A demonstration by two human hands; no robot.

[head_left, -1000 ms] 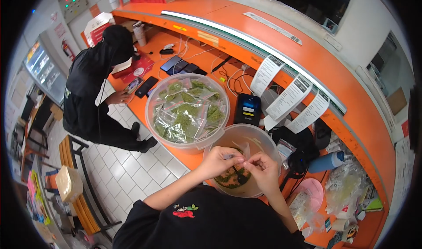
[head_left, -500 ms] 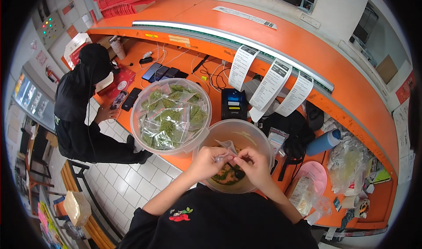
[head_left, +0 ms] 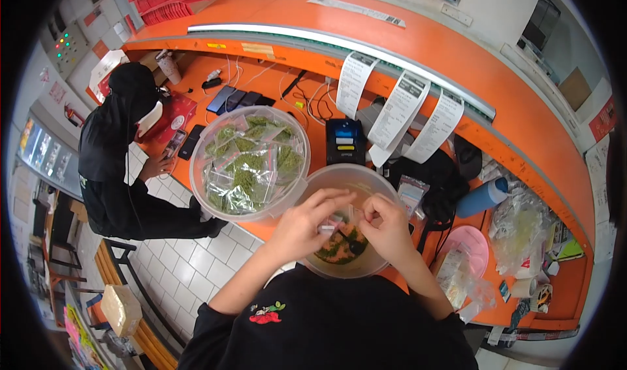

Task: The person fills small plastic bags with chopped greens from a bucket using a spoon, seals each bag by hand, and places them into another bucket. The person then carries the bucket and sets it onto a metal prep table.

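Note:
Both hands are over a translucent tub with chopped green herb and a dark spoon at its bottom. Between them is a small clear plastic bag. My left hand has its fingers stretched over the bag, whose corner lies against the palm side. My right hand is closed in a pinch at the bag's right edge. To the left stands a second round tub, full of clear zip bags of green herb.
A person in black stands at the left, one hand by a phone. Behind the tubs are a black printer and hanging receipts. A blue bottle and a pink bowl lie right.
The view has shifted, moving the scene leftward. My left hand's fingers have gone from a pinch to stretched out, and the two hands have moved slightly apart.

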